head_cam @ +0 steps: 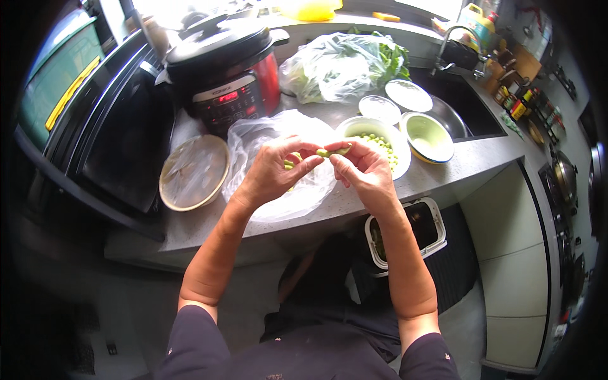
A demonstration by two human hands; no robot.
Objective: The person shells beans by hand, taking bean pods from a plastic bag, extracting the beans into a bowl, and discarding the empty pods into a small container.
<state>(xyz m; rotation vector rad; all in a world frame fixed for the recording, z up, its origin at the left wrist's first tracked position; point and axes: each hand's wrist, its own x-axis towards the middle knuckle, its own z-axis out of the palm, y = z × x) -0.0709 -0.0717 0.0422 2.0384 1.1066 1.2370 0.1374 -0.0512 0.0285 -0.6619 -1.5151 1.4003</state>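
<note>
Between both hands, above the counter, is a green bean pod (332, 151). My left hand (280, 164) pinches its left end with thumb and fingers, while my right hand (365, 166) grips the right end. Under my left hand spreads a thin clear plastic bag (304, 202) with some green pods in it, partly hidden by the fingers. Just behind my right hand stands a pale bowl (349, 126) holding many shelled green beans (380, 142).
A red-and-black electric pressure cooker (223, 71) stands at the back left, with a plastic-covered bowl (192, 175) nearer. Stacked bowls (427, 137), white lids (380, 109), bagged leafy greens (337, 66) and a dark sink (470, 104) lie right. Below the counter edge sits a bin (437, 223).
</note>
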